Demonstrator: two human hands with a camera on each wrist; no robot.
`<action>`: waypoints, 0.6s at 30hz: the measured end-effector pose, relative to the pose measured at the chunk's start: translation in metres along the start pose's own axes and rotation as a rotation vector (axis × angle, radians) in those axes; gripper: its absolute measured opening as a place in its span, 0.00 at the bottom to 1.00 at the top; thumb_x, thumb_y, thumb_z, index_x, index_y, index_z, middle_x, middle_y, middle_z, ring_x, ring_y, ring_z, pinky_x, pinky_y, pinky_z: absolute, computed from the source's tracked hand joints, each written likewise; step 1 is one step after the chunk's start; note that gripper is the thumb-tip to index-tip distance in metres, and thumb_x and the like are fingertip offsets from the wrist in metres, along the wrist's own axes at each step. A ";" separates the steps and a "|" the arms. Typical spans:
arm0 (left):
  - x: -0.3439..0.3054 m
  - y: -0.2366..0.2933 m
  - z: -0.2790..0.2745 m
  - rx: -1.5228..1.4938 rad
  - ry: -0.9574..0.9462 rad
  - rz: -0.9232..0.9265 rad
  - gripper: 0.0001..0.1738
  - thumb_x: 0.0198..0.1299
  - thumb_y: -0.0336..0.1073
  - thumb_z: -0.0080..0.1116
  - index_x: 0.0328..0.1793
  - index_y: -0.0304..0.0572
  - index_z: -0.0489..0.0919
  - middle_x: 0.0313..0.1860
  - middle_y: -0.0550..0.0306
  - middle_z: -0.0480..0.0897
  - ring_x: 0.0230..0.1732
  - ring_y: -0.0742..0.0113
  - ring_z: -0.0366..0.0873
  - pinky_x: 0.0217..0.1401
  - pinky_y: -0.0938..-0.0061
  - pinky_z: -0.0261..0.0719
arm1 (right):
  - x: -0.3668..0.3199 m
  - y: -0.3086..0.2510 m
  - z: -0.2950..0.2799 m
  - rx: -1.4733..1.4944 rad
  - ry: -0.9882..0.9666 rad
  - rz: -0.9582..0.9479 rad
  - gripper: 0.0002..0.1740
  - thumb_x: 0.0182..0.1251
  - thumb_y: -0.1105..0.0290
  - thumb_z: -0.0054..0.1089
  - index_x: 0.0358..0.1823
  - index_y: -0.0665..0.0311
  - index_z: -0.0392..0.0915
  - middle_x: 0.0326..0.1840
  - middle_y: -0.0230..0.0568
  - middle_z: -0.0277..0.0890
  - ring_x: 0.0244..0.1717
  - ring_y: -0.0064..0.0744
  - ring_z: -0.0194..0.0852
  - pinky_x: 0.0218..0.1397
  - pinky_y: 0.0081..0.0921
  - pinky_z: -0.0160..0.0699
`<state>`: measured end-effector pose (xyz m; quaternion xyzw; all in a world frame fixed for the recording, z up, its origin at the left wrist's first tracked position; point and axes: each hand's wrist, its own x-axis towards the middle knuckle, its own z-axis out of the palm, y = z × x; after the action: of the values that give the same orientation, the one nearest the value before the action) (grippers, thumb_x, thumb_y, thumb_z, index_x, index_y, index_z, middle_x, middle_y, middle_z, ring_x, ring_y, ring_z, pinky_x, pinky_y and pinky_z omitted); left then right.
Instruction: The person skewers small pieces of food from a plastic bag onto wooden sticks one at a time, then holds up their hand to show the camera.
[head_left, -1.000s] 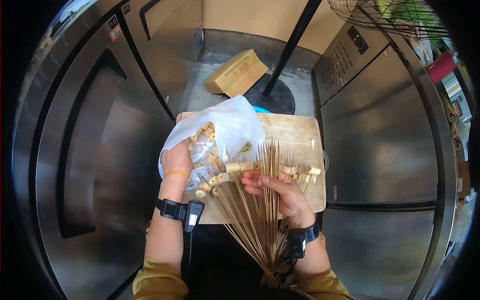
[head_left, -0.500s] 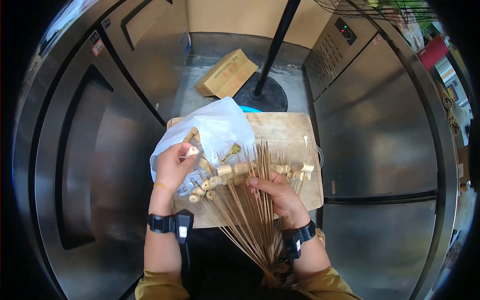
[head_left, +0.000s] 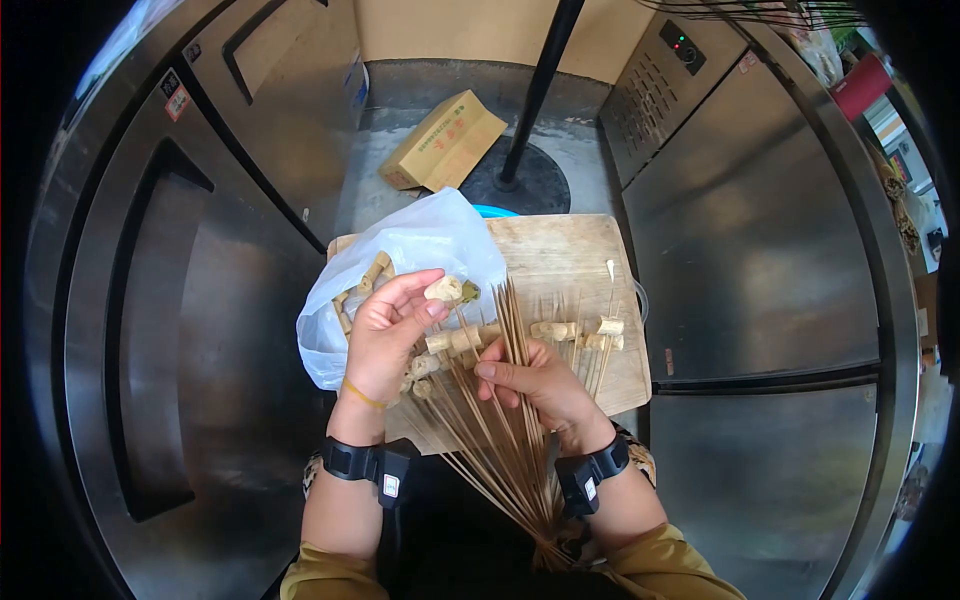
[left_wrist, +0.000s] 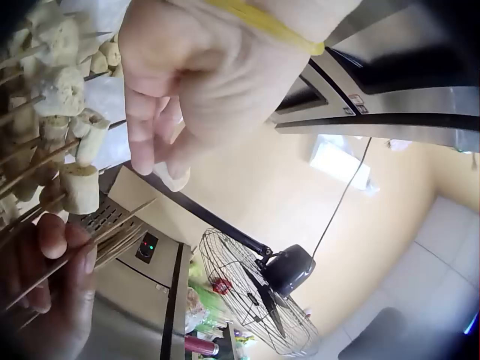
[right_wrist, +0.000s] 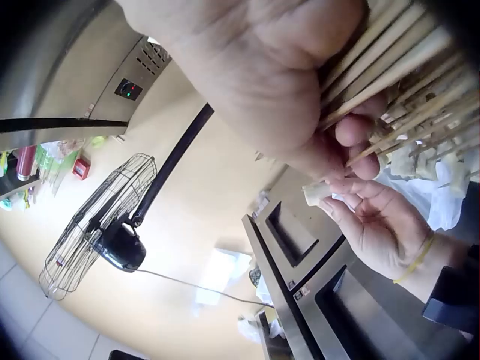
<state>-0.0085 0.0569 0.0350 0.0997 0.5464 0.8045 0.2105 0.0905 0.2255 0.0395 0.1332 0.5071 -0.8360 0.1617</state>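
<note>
My left hand (head_left: 383, 340) pinches a short, pale cylindrical food piece (head_left: 444, 289) between thumb and fingertips, held up near the skewer points. The right wrist view shows the same pale piece (right_wrist: 316, 193) close beside my right fingers. My right hand (head_left: 548, 388) grips a bundle of bamboo skewers (head_left: 513, 325), with one skewer held apart, its tip slanting toward the piece. Several loaded skewers, tipped with similar pieces (head_left: 553, 330), lie fanned over the wooden board (head_left: 560, 238). At the board's left, an open white plastic bag (head_left: 430, 228) holds more loose pieces (head_left: 376, 268).
Steel cabinets (head_left: 255, 330) stand close on the left, and another steel cabinet (head_left: 770, 230) on the right. Beyond the board are a cardboard box (head_left: 445, 140) and a black pole (head_left: 535, 100) on a round base. A caged fan (right_wrist: 101, 225) appears in the wrist views.
My left hand has come out of the bag with a food piece and moved right, toward the skewers. My right hand keeps its grip, with one skewer now angled away from the bundle.
</note>
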 end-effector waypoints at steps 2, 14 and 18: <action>-0.001 0.000 0.002 0.046 -0.006 0.009 0.19 0.59 0.25 0.57 0.58 0.32 0.74 0.48 0.56 0.79 0.49 0.72 0.76 0.53 0.75 0.74 | 0.000 0.000 0.000 -0.008 -0.001 0.002 0.04 0.64 0.72 0.60 0.35 0.64 0.76 0.25 0.34 0.78 0.18 0.12 0.63 0.21 0.09 0.61; -0.002 0.001 0.005 0.278 0.053 0.183 0.17 0.57 0.19 0.56 0.54 0.34 0.77 0.50 0.58 0.78 0.50 0.72 0.75 0.54 0.78 0.74 | 0.003 0.002 0.000 -0.051 0.021 0.021 0.04 0.64 0.71 0.60 0.33 0.63 0.76 0.23 0.31 0.77 0.17 0.11 0.62 0.20 0.09 0.59; -0.003 0.008 0.009 0.540 0.072 0.358 0.15 0.54 0.16 0.56 0.47 0.36 0.81 0.43 0.55 0.80 0.44 0.70 0.80 0.47 0.80 0.80 | 0.003 0.004 -0.001 -0.060 0.022 0.015 0.04 0.64 0.71 0.60 0.33 0.63 0.76 0.22 0.31 0.76 0.17 0.11 0.62 0.20 0.09 0.59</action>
<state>-0.0040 0.0600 0.0458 0.2178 0.7211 0.6576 0.0121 0.0893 0.2240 0.0343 0.1415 0.5326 -0.8178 0.1662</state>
